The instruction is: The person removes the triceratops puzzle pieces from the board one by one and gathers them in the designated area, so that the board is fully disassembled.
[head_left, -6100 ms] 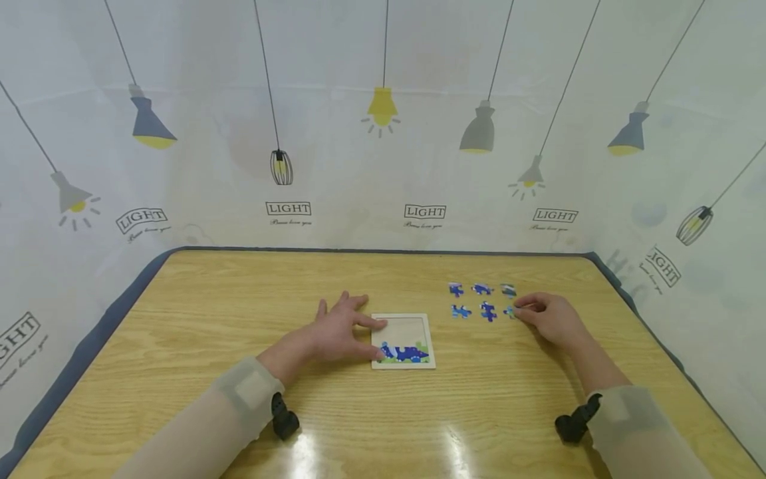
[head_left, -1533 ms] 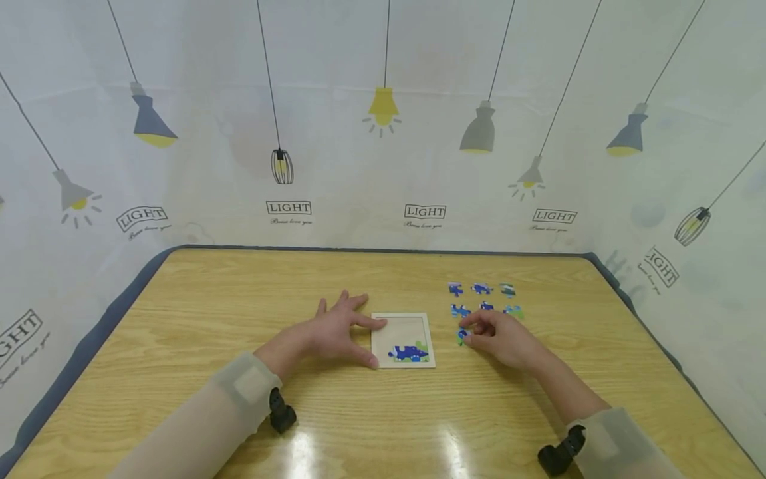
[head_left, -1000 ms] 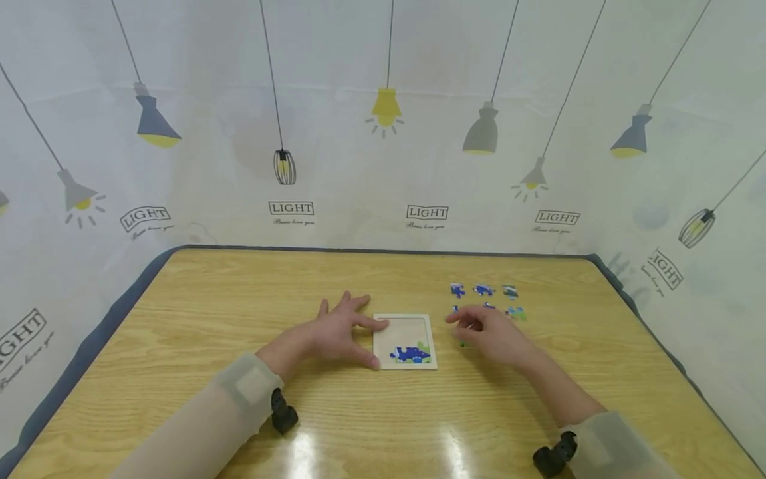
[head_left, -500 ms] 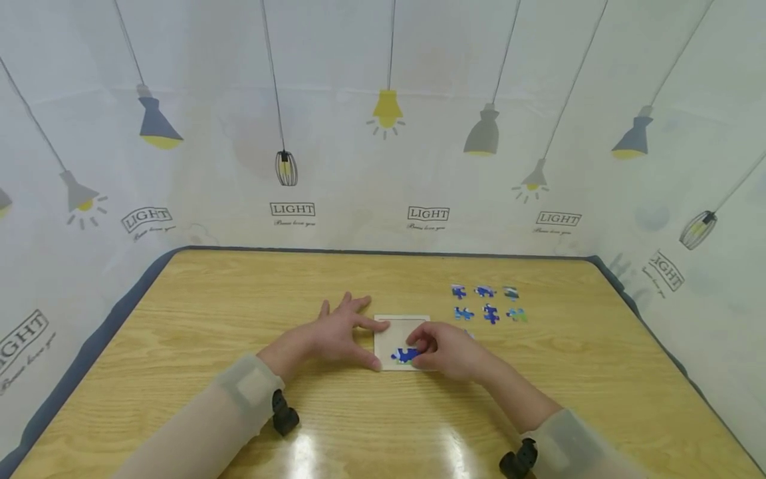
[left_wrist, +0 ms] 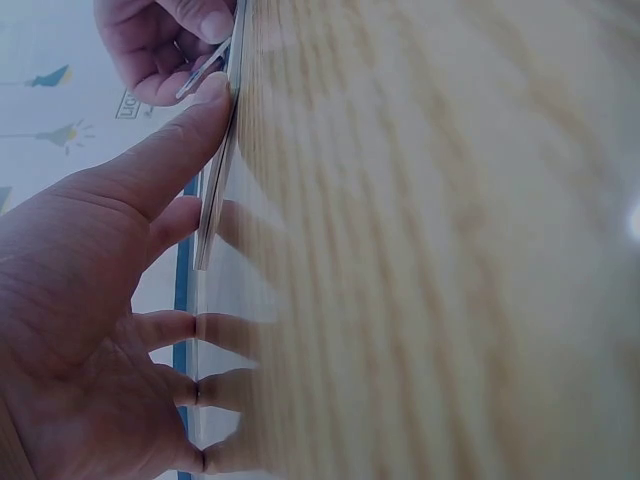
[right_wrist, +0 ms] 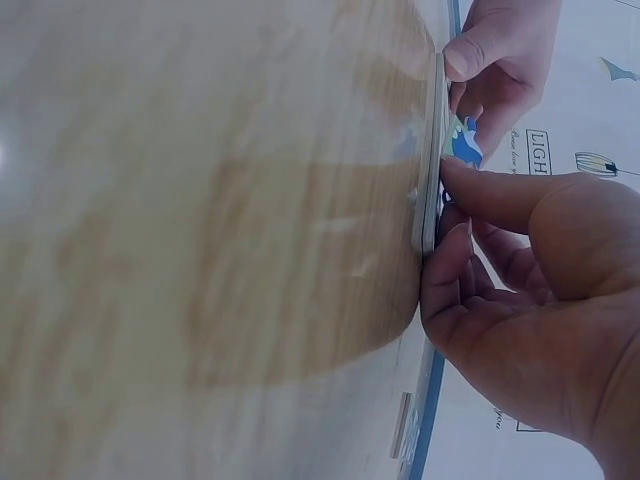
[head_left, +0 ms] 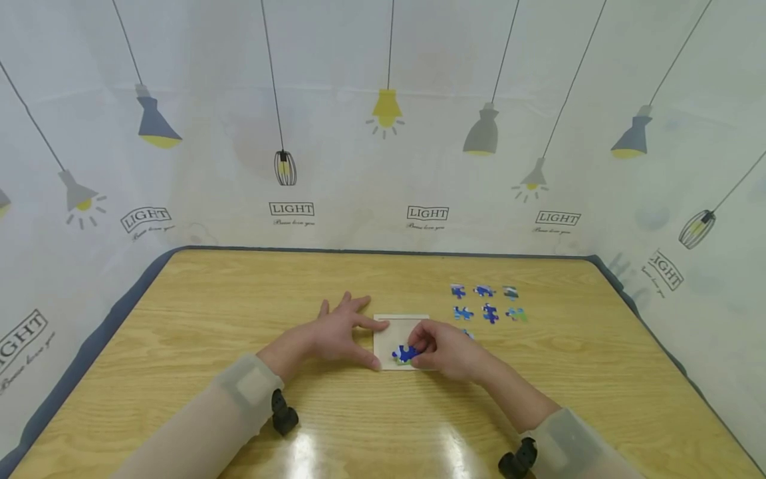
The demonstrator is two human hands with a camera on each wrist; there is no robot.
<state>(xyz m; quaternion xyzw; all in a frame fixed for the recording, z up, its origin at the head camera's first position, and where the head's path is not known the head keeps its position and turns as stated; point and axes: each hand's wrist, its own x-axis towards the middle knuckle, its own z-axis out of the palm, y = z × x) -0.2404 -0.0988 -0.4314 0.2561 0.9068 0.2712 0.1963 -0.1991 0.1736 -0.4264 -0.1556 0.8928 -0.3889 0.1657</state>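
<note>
A shallow white puzzle tray [head_left: 381,339] lies mid-table. My left hand [head_left: 341,332] spreads its fingers on the left, its thumb on the tray's near-left corner and its index finger on the left rim. Over the tray's near-right part, my right hand [head_left: 445,349] pinches a blue and green puzzle piece [head_left: 405,354] between thumb and fingers. In the right wrist view that puzzle piece [right_wrist: 464,140] stands tilted up from the tray, and in the left wrist view my right hand [left_wrist: 165,45] holds its edge raised. My right fingers hide the tray's near-right corner.
Several loose puzzle pieces [head_left: 490,313] lie in two rows at the right of the table [head_left: 269,279]. Another piece [head_left: 468,334] sits below them, partly hidden behind my right hand. A printed cloth [head_left: 335,166] encloses the table's back and sides.
A corner piece in the tray earlier now lies on the table at right. My right hand let it go, moved left and took hold of the blue and green puzzle piece, lifting its edge.
</note>
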